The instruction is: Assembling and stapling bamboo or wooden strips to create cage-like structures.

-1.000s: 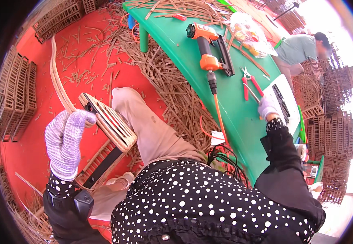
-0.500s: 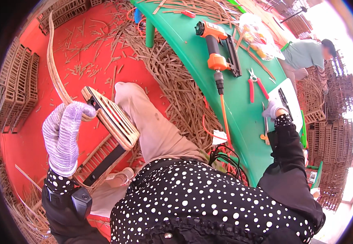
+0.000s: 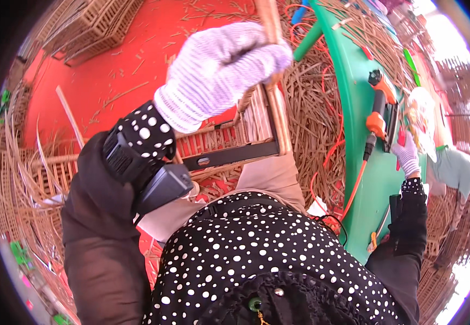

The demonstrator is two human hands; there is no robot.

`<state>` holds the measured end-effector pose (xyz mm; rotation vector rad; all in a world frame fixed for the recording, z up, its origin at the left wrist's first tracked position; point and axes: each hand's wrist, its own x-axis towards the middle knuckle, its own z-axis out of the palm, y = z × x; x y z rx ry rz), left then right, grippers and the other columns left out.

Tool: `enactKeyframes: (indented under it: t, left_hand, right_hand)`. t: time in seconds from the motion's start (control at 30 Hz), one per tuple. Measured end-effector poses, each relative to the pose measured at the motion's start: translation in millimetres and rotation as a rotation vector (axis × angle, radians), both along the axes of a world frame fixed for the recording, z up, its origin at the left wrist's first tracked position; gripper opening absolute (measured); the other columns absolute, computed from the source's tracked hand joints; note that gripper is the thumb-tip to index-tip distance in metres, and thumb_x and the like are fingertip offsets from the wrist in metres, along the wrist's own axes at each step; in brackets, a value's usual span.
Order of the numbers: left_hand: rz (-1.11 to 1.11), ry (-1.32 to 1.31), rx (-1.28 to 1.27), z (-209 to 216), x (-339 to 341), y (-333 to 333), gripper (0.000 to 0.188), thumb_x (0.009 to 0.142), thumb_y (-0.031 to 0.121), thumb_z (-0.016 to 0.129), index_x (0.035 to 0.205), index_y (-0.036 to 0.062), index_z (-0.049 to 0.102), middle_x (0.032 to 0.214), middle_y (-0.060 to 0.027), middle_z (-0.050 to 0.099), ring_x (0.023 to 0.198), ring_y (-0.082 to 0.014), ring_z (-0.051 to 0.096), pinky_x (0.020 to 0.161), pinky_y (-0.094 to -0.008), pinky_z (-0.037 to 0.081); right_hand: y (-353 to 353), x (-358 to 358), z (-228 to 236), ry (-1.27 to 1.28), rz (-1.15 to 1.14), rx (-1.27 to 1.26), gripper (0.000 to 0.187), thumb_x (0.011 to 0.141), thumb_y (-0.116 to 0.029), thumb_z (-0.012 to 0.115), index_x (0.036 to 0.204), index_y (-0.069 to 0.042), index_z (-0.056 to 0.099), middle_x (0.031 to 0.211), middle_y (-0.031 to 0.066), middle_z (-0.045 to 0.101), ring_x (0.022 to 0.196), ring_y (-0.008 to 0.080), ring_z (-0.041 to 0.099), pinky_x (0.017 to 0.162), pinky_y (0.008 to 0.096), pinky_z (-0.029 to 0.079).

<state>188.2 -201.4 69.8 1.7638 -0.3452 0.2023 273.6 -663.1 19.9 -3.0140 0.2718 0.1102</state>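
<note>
In the head view, the gloved left hand [image 3: 221, 73] is closed round a rattan strip [image 3: 268, 21], thumb and fingers pressed together on it, above the slatted rattan frame [image 3: 282, 130] that stands just past the wearer's lap; whether strip and frame join behind the glove I cannot tell. The gloved right hand [image 3: 408, 155] is over the green table [image 3: 351, 92], at a red-handled tool [image 3: 402, 136] — pinching it or merely touching, I cannot tell. The step in hand looks like picking up that tool while the left hand steadies the rattan; such a move calls for a firm hold on the handle and a clean lift. In the way are the orange-and-black nail gun [image 3: 376, 124] just beside the right hand, its orange air hose [image 3: 356, 187], and a clear plastic bag [image 3: 422, 114] near by. Rattan offcuts [image 3: 315, 103] heap beside the table; slatted crates [image 3: 91, 27] stand on the red floor [image 3: 75, 89].
</note>
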Motion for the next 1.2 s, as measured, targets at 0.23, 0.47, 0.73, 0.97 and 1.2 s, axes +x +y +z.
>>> enactKeyframes:
  t: [0.23,0.47,0.73,0.97,1.2]
  left_hand:
    - [-0.07,0.033,-0.126,1.9,-0.6,2.8,0.021,0.086,0.015,0.053,0.095,-0.002,0.06,0.081,-0.0077,0.063,0.072,-0.014,0.062,0.066,-0.0253,0.051]
    - [-0.053,0.087,-0.204,2.3,6.7,2.2,0.023,0.082,0.023,0.06,0.084,-0.0001,0.062,0.066,-0.0022,0.059,0.059,-0.0064,0.055,0.055,-0.0224,0.045]
    - [-0.058,0.161,-0.299,3.6,6.1,1.7,0.019,0.086,0.017,0.054,0.083,-0.0009,0.06,0.069,-0.0011,0.058,0.062,-0.0067,0.052,0.058,-0.0208,0.043]
    - [0.057,0.067,-0.001,-1.1,10.9,1.8,0.022,0.081,0.023,0.061,0.088,0.0019,0.062,0.067,-0.0022,0.06,0.058,-0.0078,0.056,0.054,-0.0223,0.045]
    - [-0.027,0.235,-0.37,3.8,12.1,2.1,0.019,0.086,0.018,0.055,0.086,-0.0008,0.06,0.071,-0.0039,0.061,0.065,-0.0101,0.057,0.059,-0.0235,0.046]
  right_hand:
    - [183.0,-8.7,56.9,-0.183,1.047,0.087,0.05,0.061,-0.011,0.062,0.109,-0.006,0.047,0.105,0.0157,0.05,0.092,0.0329,0.053,0.078,0.0371,0.044]
    - [234.3,-3.0,69.6,-0.112,1.261,-0.048,0.055,0.064,-0.022,0.063,0.114,-0.006,0.046,0.109,0.0177,0.05,0.107,0.0345,0.045,0.091,0.0412,0.036]
    - [239.5,9.4,77.0,-0.013,1.316,-0.059,0.054,0.066,-0.027,0.061,0.113,-0.005,0.05,0.104,0.016,0.055,0.099,0.0322,0.052,0.088,0.0389,0.039]
    - [240.9,-0.7,78.1,-0.148,1.345,-0.133,0.052,0.067,-0.027,0.062,0.112,-0.005,0.05,0.1,0.0161,0.057,0.098,0.0317,0.052,0.088,0.0395,0.039]
    - [219.6,-3.9,71.7,-0.123,1.127,-0.128,0.04,0.067,-0.027,0.063,0.1,-0.005,0.056,0.087,0.0162,0.059,0.081,0.0306,0.058,0.071,0.0373,0.047]
